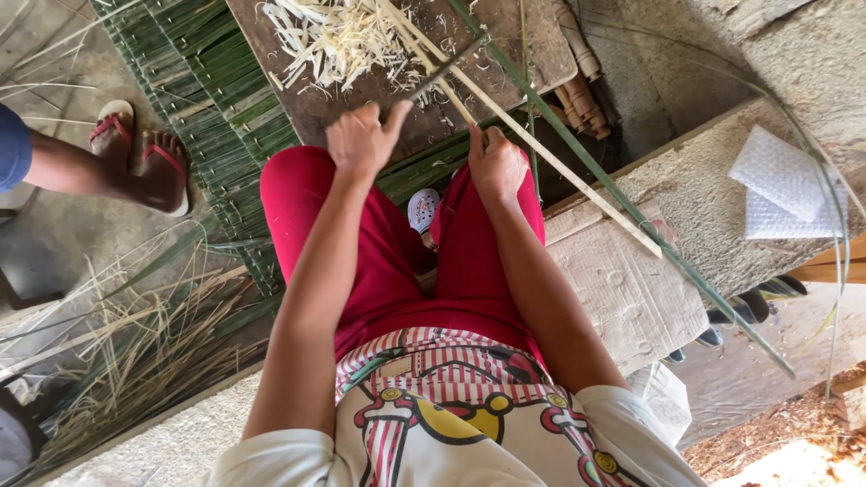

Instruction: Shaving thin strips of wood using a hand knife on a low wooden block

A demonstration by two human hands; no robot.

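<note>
Over the lap, seen from the head camera: a seated person in red trousers [379,261] works a split strip across a board.
Left hand: [363,140] fingers curled near the handle end of a dark blade [446,68], thumb raised; whether the fist is fully closed on the handle cannot be told, since the knuckles hide it.
Right hand: [494,162] closed in a pinch around the pale bamboo strip [550,167], gripping close to the blade, probably so the strip stays stiff where the edge meets it.
Bamboo strip: runs diagonally from the board down past the right knee toward the concrete ledge [686,189]; the long free end hangs off to the side, out of the lap's way.
Green strip: [631,212] lies just beside the pale one, nearly parallel, unpeeled by the look of it.
Wooden board: [307,99] set ahead of the knees as a work surface; blade tip appears to rest on it.
Shavings: [334,36] pale curls heaped at the board's far end (they seem to gather where the blade throws them).
Woven mat: [198,99] green slats, under and left of the board.
Bystander: a foot in a red-strapped sandal [158,171] at left, well apart from the hands.
Bubble wrap: [780,185] folded on the ledge, untouched.
</note>
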